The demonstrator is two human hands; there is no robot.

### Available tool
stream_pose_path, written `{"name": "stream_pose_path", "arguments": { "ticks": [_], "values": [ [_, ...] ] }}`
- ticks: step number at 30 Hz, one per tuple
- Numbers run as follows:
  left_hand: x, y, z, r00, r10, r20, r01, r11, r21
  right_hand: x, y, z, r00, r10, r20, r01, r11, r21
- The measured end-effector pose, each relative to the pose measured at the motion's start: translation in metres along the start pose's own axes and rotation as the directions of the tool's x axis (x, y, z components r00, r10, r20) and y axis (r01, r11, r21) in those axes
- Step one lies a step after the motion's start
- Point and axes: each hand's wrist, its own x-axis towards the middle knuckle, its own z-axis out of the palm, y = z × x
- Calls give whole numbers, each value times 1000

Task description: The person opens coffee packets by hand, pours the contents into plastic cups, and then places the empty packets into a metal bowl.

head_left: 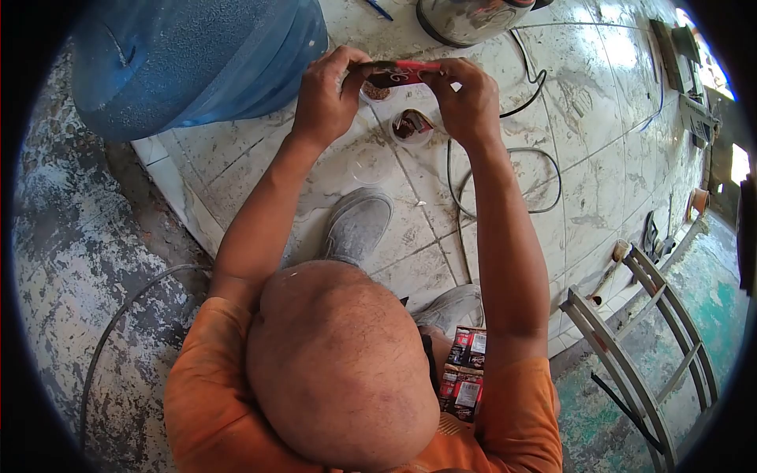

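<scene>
A red and black sachet (400, 76) with white lettering is stretched between my two hands above the tiled step. My left hand (328, 88) pinches one end of it, and my right hand (468, 96) grips the other end. Below it stands a clear plastic cup (413, 130) with dark brown contents. Partly behind the sachet is another clear cup (377, 91) with brown grains. A round transparent piece (367, 167) lies on the tiles near my shoe. Several more red and black sachets (463, 377) rest at my lap beside my right arm.
A big blue plastic container (213, 59) stands at the left. A scuffed bucket-like vessel (465, 22) is at the top. A dark cable (514, 150) loops over the tiles (587, 177). A metal ladder-like frame (643, 347) leans at the lower right.
</scene>
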Motion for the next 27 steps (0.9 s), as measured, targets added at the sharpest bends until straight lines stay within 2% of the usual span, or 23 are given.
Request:
{"name": "stream_pose_path", "arguments": {
  "ticks": [2,3,5,12,14,16,18,22,23,24,26,27],
  "values": [
    [-2,-2,3,1000,-7,-18,7,1000,-13,2,9,2,984,-177,-16,174,976,-128],
    [-2,-2,3,999,-14,-36,14,1000,-24,3,8,2,984,-178,-17,175,976,-128],
    [-2,-4,2,999,-8,-44,8,1000,14,4,5,0,977,-215,5,208,938,-277],
    [-5,-10,1,999,-39,-1,39,998,49,3,-8,-3,973,-229,22,228,949,-217],
    [-6,-7,3,999,-46,3,46,998,44,4,-15,-1,980,-199,14,199,972,-126],
    [-5,-6,4,998,-56,5,56,998,42,4,-8,-1,977,-215,10,214,965,-149],
    [-4,-6,3,999,-28,-44,29,999,13,4,-5,-2,972,-234,13,233,957,-171],
    [-3,-8,1,998,-57,-19,56,998,-27,2,-7,-6,971,-223,84,237,937,-254],
    [-4,-8,2,996,-86,1,86,990,-111,1,-8,-7,972,-217,92,234,929,-287],
    [-5,-9,2,993,-114,23,116,974,-194,1,-8,-6,973,-215,89,232,929,-288],
    [-8,-14,4,993,-118,16,119,976,-184,1,-9,-5,973,-230,20,229,957,-176],
    [-9,-17,4,992,-127,8,126,977,-173,1,-5,-5,973,-230,19,230,957,-177]
  ]
}}
